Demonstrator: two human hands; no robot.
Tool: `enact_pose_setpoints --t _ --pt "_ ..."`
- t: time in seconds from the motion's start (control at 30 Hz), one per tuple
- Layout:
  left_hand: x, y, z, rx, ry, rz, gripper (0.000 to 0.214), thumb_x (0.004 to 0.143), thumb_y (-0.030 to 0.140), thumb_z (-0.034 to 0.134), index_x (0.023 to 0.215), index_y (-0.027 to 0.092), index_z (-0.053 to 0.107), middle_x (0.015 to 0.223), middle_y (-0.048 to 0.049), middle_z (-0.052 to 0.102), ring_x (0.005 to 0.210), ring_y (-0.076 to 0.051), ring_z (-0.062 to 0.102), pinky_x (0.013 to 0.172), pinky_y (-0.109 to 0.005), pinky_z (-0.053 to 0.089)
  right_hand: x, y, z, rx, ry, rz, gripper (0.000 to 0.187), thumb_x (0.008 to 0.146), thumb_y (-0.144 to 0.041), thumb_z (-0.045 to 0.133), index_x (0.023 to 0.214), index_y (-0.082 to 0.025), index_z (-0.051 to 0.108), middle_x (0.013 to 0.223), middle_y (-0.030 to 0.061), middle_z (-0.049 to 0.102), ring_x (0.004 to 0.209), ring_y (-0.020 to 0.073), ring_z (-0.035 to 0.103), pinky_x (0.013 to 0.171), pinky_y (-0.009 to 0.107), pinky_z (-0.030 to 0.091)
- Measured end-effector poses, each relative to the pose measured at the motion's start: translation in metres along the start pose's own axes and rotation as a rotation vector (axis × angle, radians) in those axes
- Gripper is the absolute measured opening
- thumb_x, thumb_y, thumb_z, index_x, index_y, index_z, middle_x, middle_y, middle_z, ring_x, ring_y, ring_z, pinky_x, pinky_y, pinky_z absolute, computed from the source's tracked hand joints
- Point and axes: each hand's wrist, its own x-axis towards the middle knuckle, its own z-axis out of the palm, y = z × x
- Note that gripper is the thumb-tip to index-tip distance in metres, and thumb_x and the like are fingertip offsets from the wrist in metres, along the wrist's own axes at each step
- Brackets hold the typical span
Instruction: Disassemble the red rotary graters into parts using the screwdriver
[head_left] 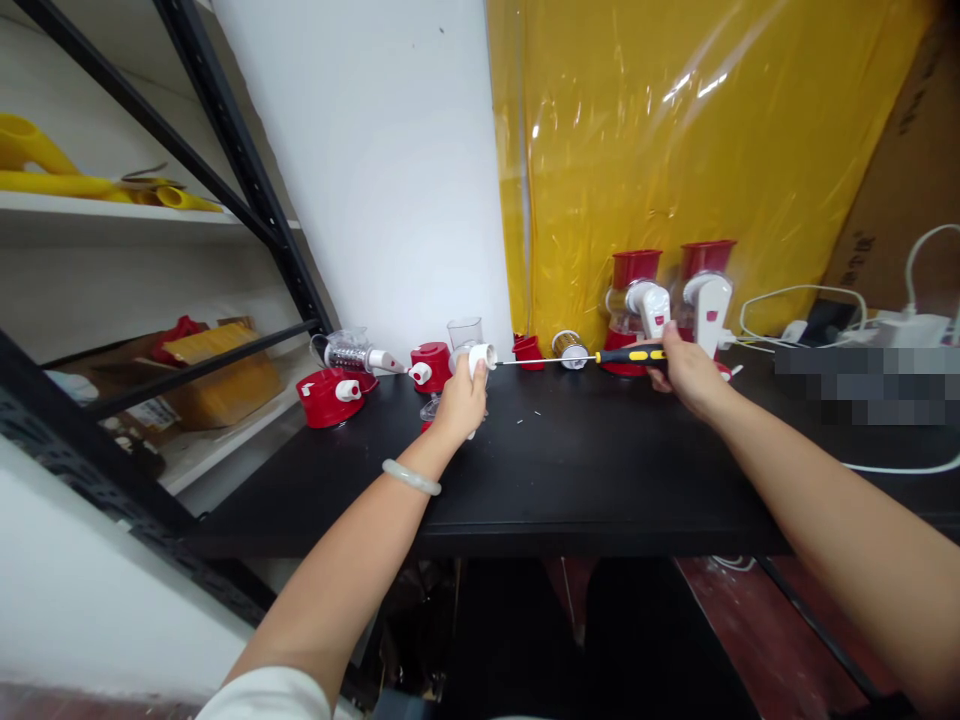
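Observation:
My left hand is closed around a small white round part and holds it up above the black table. My right hand grips a screwdriver with a black and yellow handle. Its thin shaft runs left and its tip meets the white part. Beneath my left hand a clear and red piece shows only in part.
Red and white appliance parts lie at the table's left, with a clear cup and a metal drum behind. Two assembled red and white units stand at the back. White cables trail right. A metal shelf rack stands left.

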Motion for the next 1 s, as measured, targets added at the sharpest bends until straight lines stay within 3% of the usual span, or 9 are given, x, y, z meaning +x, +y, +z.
enact_pose_setpoints --t 0.07,0.13,0.3,0.43,0.53,0.73,0.83,0.93,1.0 --pt "0.002 -0.002 0.0 -0.002 0.017 -0.006 0.038 0.104 0.053 0.029 0.117 0.022 0.046 0.06 0.0042 0.055 0.044 -0.018 0.06 0.052 -0.03 0.048 -0.001 0.002 0.001 0.012 -0.004 0.007 0.042 0.086 -0.062 0.063 0.089 -0.02 0.07 0.05 -0.0026 0.038 0.042 0.0103 0.034 0.038 0.025 0.031" --pt "0.003 -0.004 -0.001 -0.005 0.03 -0.011 0.036 0.104 0.053 0.029 0.114 0.022 0.046 0.06 0.0043 0.054 0.044 -0.018 0.06 0.053 -0.029 0.048 -0.003 0.001 0.004 0.054 -0.013 -0.005 0.031 0.082 -0.051 0.069 0.099 -0.024 0.068 0.059 -0.0027 0.046 0.047 0.0105 0.04 0.043 0.024 0.038" --pt "0.003 -0.003 -0.002 -0.016 0.029 -0.013 0.036 0.103 0.054 0.029 0.112 0.023 0.046 0.06 0.0042 0.055 0.044 -0.018 0.06 0.052 -0.029 0.048 -0.004 -0.003 0.007 0.145 -0.052 -0.002 0.037 0.074 -0.041 0.07 0.107 -0.029 0.058 0.087 -0.0006 0.062 0.066 0.0139 0.06 0.057 0.028 0.053" --pt "0.001 -0.002 -0.002 -0.02 0.017 -0.005 0.038 0.103 0.055 0.029 0.115 0.023 0.045 0.061 0.0037 0.056 0.044 -0.019 0.06 0.052 -0.03 0.048 -0.002 0.002 0.006 0.118 -0.037 0.046 0.04 0.086 -0.064 0.055 0.097 -0.025 0.057 0.064 -0.0005 0.053 0.047 0.0133 0.05 0.042 0.027 0.042" --pt "0.001 -0.002 -0.002 -0.017 0.018 -0.007 0.038 0.103 0.055 0.029 0.113 0.023 0.046 0.062 0.0035 0.056 0.044 -0.018 0.059 0.053 -0.03 0.048 -0.001 0.005 0.005 0.074 -0.014 0.044 0.041 0.085 -0.063 0.062 0.095 -0.023 0.058 0.053 -0.0044 0.042 0.038 0.0097 0.037 0.036 0.023 0.031" --pt "0.003 -0.004 -0.002 -0.017 0.034 -0.016 0.037 0.103 0.055 0.028 0.111 0.023 0.046 0.061 0.0038 0.055 0.044 -0.019 0.06 0.053 -0.03 0.048 -0.003 -0.001 0.007 0.147 -0.027 0.002 0.048 0.07 -0.04 0.075 0.109 -0.031 0.049 0.084 -0.0037 0.057 0.06 0.0113 0.057 0.053 0.026 0.05" --pt "0.003 -0.004 -0.001 -0.019 0.033 -0.014 0.037 0.103 0.055 0.028 0.112 0.023 0.046 0.062 0.0032 0.057 0.045 -0.019 0.06 0.054 -0.031 0.049 -0.003 0.0 0.007 0.153 -0.052 0.037 0.044 0.074 -0.051 0.069 0.105 -0.029 0.048 0.082 -0.0016 0.059 0.062 0.0148 0.06 0.053 0.029 0.051" --pt "0.002 -0.004 -0.001 -0.019 0.036 -0.009 0.037 0.103 0.055 0.029 0.111 0.023 0.046 0.063 0.003 0.057 0.045 -0.019 0.06 0.054 -0.031 0.049 -0.001 0.006 0.005 0.101 -0.039 0.082 0.046 0.084 -0.069 0.056 0.1 -0.026 0.05 0.062 -0.0018 0.053 0.046 0.0139 0.05 0.04 0.026 0.039" --pt "0.002 -0.004 -0.001 -0.019 0.037 -0.011 0.037 0.103 0.055 0.029 0.111 0.023 0.046 0.062 0.0032 0.057 0.045 -0.018 0.06 0.054 -0.031 0.049 0.0 0.009 0.004 0.07 -0.024 0.082 0.043 0.085 -0.066 0.06 0.097 -0.025 0.053 0.055 -0.004 0.046 0.041 0.0116 0.041 0.036 0.023 0.031"
